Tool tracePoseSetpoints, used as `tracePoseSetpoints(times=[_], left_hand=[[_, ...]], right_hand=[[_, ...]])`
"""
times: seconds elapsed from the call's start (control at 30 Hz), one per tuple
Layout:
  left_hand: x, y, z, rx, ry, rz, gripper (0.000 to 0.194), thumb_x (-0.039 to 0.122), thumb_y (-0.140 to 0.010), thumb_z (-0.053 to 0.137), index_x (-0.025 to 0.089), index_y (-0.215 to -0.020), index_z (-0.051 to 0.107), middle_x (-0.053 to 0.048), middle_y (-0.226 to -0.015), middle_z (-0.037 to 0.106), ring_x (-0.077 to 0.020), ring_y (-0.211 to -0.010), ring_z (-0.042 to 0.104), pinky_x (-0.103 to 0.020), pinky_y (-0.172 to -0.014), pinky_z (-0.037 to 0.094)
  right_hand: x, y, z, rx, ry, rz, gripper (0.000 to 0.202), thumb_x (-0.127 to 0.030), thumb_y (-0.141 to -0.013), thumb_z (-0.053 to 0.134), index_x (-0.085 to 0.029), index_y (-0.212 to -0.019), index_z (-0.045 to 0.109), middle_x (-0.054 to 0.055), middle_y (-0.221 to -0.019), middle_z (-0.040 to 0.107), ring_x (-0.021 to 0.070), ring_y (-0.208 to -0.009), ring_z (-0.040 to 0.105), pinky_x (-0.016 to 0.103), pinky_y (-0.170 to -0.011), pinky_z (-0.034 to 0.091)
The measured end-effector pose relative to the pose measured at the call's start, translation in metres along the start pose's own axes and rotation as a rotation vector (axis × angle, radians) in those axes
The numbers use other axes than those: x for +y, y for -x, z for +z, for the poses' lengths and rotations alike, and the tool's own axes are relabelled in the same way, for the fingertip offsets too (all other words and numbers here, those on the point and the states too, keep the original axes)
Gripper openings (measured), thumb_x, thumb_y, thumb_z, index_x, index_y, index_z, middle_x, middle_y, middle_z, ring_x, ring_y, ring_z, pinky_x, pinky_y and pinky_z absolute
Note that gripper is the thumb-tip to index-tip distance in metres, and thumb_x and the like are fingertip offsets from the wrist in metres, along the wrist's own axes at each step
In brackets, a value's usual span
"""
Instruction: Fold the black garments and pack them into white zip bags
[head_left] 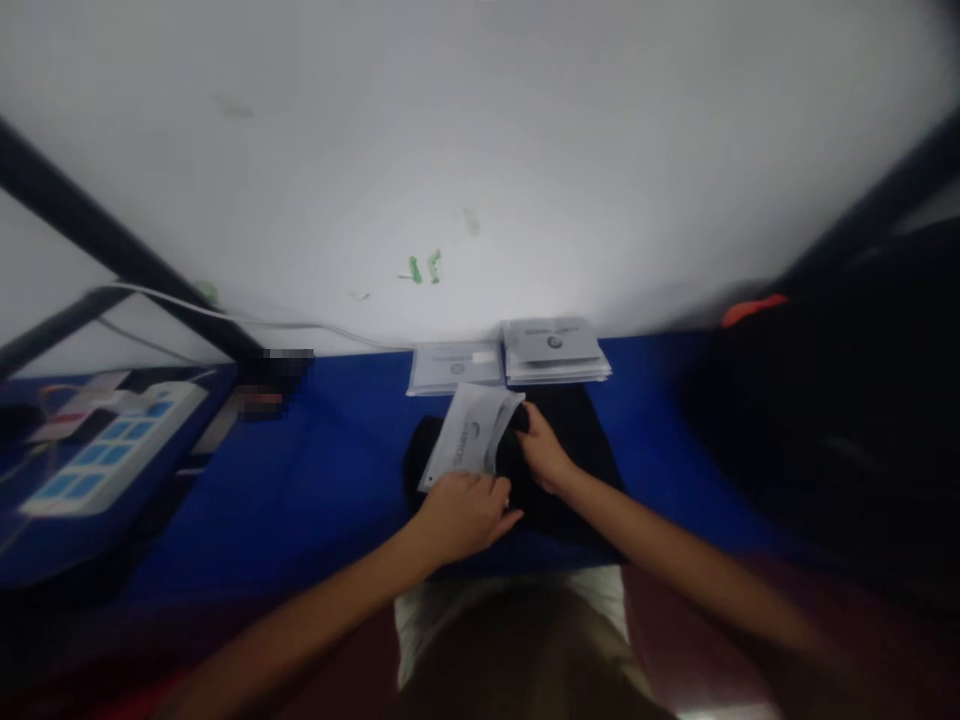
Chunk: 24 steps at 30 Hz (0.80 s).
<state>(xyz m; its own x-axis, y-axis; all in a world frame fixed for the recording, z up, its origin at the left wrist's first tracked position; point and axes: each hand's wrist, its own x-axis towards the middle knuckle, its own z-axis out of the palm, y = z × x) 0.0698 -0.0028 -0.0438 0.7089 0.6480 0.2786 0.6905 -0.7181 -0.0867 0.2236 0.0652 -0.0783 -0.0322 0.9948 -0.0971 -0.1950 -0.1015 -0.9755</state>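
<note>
A pale grey plastic bag [469, 430] with dark printing lies tilted over black cloth-like material [577, 440] on the blue table. Closed at the bag's lower edge is my left hand [465, 512], its thumb pointing right. My right hand [545, 450] is curled at the bag's right side, gripping a dark bunched part that looks like the same black cloth. Its fingertips are partly hidden. Behind the hands lie a flat grey printed bag [455, 370] and a stack of similar bags [556, 350].
A white power strip [112, 450] with blue sockets lies at the left beside black frame bars [127, 250]. A white cable [300, 325] runs along the wall [480, 150]. A large dark shape [847, 420] fills the right side.
</note>
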Motion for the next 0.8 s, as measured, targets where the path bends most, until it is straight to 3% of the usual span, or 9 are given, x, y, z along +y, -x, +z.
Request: tracePoseSetpoints(times=[0.1,0.2,0.3,0.4,0.47,0.57,0.67,0.73,0.8], left_hand=[[0.004,-0.007,0.004,-0.022,0.014,0.028,0.022,0.035,-0.087,0.059,0.015,-0.077,0.058,-0.005,-0.061,0.063,-0.0208,-0.053,0.062,-0.029,-0.049,0.039],[0.012,-0.017,0.007,0.007,0.053,0.076,0.018,0.023,-0.089,0.053,0.015,-0.074,0.058,-0.005,-0.062,0.062,-0.0212,-0.055,0.062,-0.030,-0.052,0.040],[0.017,-0.022,0.003,0.044,0.155,0.129,0.023,0.028,-0.091,0.050,0.013,-0.079,0.062,-0.007,-0.063,0.062,-0.0222,-0.058,0.061,-0.032,-0.054,0.041],[0.007,-0.015,-0.006,0.164,0.351,0.151,0.027,0.037,-0.089,0.056,0.013,-0.100,0.063,-0.008,-0.076,0.066,-0.0219,-0.069,0.063,-0.034,-0.065,0.047],[-0.008,-0.004,-0.009,0.359,0.441,-0.009,0.031,0.033,-0.085,0.063,0.017,-0.112,0.059,-0.009,-0.094,0.066,-0.0232,-0.087,0.063,-0.036,-0.079,0.049],[-0.031,0.008,-0.005,0.587,0.587,-0.484,0.052,0.030,-0.082,0.068,0.020,-0.129,0.049,-0.014,-0.123,0.056,-0.0273,-0.114,0.055,-0.042,-0.093,0.047],[-0.040,0.009,0.000,0.417,1.075,-0.755,0.057,0.040,-0.087,0.062,0.020,-0.136,0.041,-0.013,-0.125,0.057,-0.0255,-0.110,0.059,-0.039,-0.088,0.051],[-0.039,0.005,-0.001,0.289,1.351,-0.814,0.047,0.045,-0.089,0.058,0.020,-0.128,0.048,-0.009,-0.112,0.064,-0.0230,-0.098,0.064,-0.035,-0.082,0.053],[-0.034,-0.001,-0.004,0.258,1.433,-0.831,0.042,0.047,-0.088,0.059,0.019,-0.120,0.053,-0.007,-0.106,0.066,-0.0217,-0.094,0.064,-0.032,-0.079,0.052]], right_hand=[[0.006,-0.001,0.000,-0.036,0.266,-0.162,0.045,-0.014,-0.068,0.055,-0.022,-0.112,0.048,0.006,-0.111,0.064,0.0219,-0.105,0.059,0.042,-0.098,0.044],[0.008,-0.003,0.000,-0.093,0.454,-0.258,0.042,-0.016,-0.070,0.058,-0.020,-0.110,0.046,0.009,-0.110,0.062,0.0236,-0.102,0.058,0.042,-0.092,0.047],[0.007,-0.001,0.000,-0.151,0.488,-0.277,0.036,-0.022,-0.075,0.059,-0.022,-0.108,0.044,0.006,-0.099,0.062,0.0208,-0.087,0.059,0.039,-0.082,0.050],[-0.002,0.006,-0.005,-0.173,0.368,-0.327,0.044,-0.027,-0.077,0.062,-0.023,-0.116,0.042,0.005,-0.103,0.061,0.0195,-0.087,0.060,0.037,-0.083,0.050],[-0.012,0.011,-0.010,-0.176,0.261,-0.343,0.052,-0.029,-0.077,0.066,-0.023,-0.122,0.040,0.006,-0.111,0.059,0.0208,-0.096,0.060,0.037,-0.087,0.049],[-0.029,0.019,-0.016,-0.178,0.151,-0.322,0.054,-0.032,-0.076,0.071,-0.025,-0.122,0.045,0.006,-0.116,0.060,0.0225,-0.103,0.059,0.038,-0.092,0.048],[-0.036,0.025,-0.019,-0.211,0.073,-0.232,0.051,-0.034,-0.073,0.075,-0.026,-0.118,0.053,0.004,-0.115,0.063,0.0244,-0.107,0.060,0.040,-0.095,0.047],[-0.035,0.029,-0.019,-0.263,-0.022,-0.082,0.049,-0.038,-0.072,0.076,-0.025,-0.116,0.058,0.004,-0.110,0.067,0.0258,-0.105,0.062,0.042,-0.093,0.048],[-0.031,0.032,-0.020,-0.314,-0.126,0.116,0.050,-0.042,-0.067,0.078,-0.024,-0.112,0.063,0.004,-0.100,0.071,0.0265,-0.096,0.066,0.043,-0.088,0.051]])
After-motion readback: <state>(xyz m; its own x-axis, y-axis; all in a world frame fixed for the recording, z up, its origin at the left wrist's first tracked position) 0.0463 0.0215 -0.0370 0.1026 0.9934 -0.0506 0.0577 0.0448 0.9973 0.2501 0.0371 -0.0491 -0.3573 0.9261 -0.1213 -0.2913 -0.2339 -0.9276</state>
